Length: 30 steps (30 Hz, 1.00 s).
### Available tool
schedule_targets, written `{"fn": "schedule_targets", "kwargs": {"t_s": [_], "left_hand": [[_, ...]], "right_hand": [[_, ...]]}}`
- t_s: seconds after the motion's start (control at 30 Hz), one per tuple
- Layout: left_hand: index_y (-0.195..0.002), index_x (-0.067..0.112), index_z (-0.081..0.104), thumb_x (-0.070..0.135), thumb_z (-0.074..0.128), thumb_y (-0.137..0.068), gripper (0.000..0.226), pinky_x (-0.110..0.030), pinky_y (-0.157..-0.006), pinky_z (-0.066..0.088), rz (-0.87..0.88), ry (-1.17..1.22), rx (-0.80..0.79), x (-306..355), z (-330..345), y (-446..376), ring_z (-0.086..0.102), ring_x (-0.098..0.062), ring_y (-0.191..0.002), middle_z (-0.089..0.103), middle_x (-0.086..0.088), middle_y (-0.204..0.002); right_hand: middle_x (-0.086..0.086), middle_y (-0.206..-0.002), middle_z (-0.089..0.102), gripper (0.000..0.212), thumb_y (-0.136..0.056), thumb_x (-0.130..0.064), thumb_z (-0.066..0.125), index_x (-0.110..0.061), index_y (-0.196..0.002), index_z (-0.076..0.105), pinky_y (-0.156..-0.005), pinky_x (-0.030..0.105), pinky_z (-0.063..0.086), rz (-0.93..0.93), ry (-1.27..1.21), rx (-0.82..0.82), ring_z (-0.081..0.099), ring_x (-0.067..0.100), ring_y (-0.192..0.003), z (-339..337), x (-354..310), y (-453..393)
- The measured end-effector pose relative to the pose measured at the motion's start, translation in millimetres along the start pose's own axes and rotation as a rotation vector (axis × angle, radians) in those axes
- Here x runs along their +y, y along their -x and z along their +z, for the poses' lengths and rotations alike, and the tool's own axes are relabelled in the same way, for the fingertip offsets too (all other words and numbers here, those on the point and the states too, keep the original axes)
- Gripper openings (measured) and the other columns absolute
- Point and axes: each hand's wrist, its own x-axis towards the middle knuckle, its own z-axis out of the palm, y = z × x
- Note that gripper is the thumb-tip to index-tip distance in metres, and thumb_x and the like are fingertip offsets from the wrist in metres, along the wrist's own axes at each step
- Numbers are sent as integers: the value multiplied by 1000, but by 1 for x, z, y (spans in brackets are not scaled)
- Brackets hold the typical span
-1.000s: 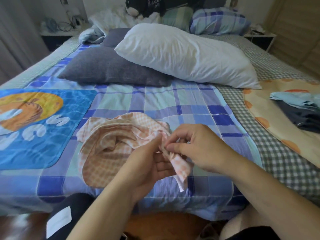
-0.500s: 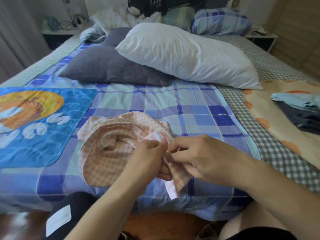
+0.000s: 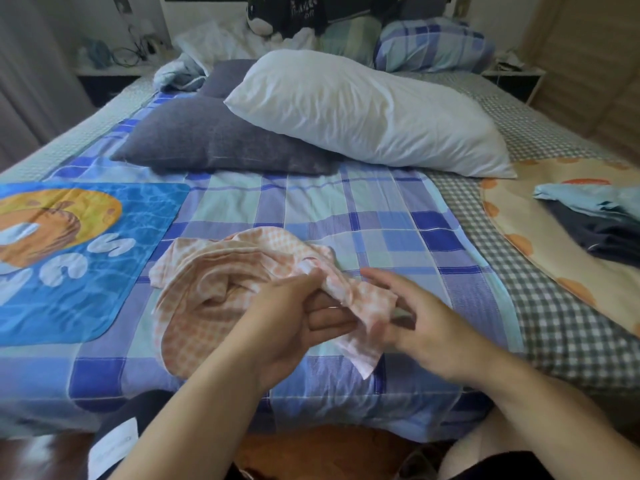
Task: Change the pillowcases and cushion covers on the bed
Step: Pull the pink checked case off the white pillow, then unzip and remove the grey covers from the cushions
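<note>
A crumpled orange-and-white checked pillowcase (image 3: 211, 299) lies on the blue plaid bedspread (image 3: 381, 230) near the foot of the bed. My left hand (image 3: 294, 327) grips one corner of it between thumb and fingers. My right hand (image 3: 426, 323) is beside that corner with its fingers spread and blurred; the cloth's edge hangs against its fingers. A bare white pillow (image 3: 367, 112) rests partly on a dark grey cushion (image 3: 221, 140) further up the bed.
A blue mat with an orange picture (image 3: 69, 251) lies at the left. At the right, folded light blue and dark cloths (image 3: 595, 220) sit on a cream sheet with orange dots (image 3: 540, 244). Plaid pillows (image 3: 433, 45) and a black plush toy (image 3: 311, 12) are at the headboard.
My right hand has let go of the pillowcase corner and opened, moving slightly right. My left hand keeps its grip and has lifted the corner a little.
</note>
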Motion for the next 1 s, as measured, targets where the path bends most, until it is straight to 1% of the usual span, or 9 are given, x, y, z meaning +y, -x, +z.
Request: {"fn": "schedule_targets", "kwargs": {"t_s": [0.07,0.17,0.23,0.33,0.43,0.6,0.73,0.9,1.0], "left_hand": [[-111,-3,67,27,45,-106,38,-41,-88,58,-10,-9,-7,-4,2,1,72,-31,-97,73,-24,-108],[-122,22,61,42,64,-95,33,-23,-86,51,399,-657,296,-7,-5,-1,64,-4,-103,68,1,-121],[-147,42,28,47,74,-84,78,-30,-111,34,708,-1128,423,2,-19,-10,35,-8,-137,35,6,-150],[-151,50,-17,59,66,-83,108,-56,-123,2,488,-1657,448,26,-53,-41,-13,-29,-153,-13,0,-166],[-147,46,19,68,57,-78,82,-61,-114,22,123,-1812,567,41,-115,-65,15,-40,-148,18,-5,-162],[-104,34,66,38,57,-86,20,-37,-87,52,192,-1248,393,42,-147,-56,67,-18,-99,73,7,-107],[-118,17,71,48,53,-98,41,-42,-95,55,-55,-145,125,29,-108,-36,71,-25,-105,75,-9,-111],[-78,6,69,21,66,-88,18,-27,-57,47,76,1,217,52,-128,-15,60,-21,-64,61,-12,-67],[-85,15,74,13,64,-69,18,-38,-70,55,402,-227,534,118,-193,-1,68,-27,-83,71,-10,-85]], "right_hand": [[-16,-108,73,27,-90,-23,74,-36,-113,70,-90,23,50,36,34,33,68,1,-102,4,6,-1],[-13,-94,75,37,-93,3,61,-30,-97,76,-80,14,49,-59,197,400,68,2,-91,-11,0,-8],[-8,-92,72,40,-86,12,58,-20,-101,76,-80,11,46,-253,366,602,66,7,-88,-29,-17,-19],[6,-91,67,45,-75,19,54,-8,-104,76,-79,14,43,-461,517,850,60,14,-86,-57,-49,-36],[12,-97,65,51,-75,12,50,-15,-109,77,-77,25,42,-306,575,1006,60,24,-89,-88,-55,-61],[10,-112,69,40,-84,-3,52,-27,-102,77,-89,31,47,137,586,654,64,31,-104,-49,5,-95],[-16,-92,70,30,-90,-12,44,-26,-90,70,-89,28,49,98,369,151,64,10,-91,72,0,-105],[-16,-106,66,12,-89,-21,64,-25,-100,68,-91,14,39,-224,244,-83,57,-5,-101,154,-70,-119],[-24,-131,58,43,-93,-16,64,-33,-132,62,-98,6,37,-355,88,-256,52,-13,-116,157,-110,-136]]}}
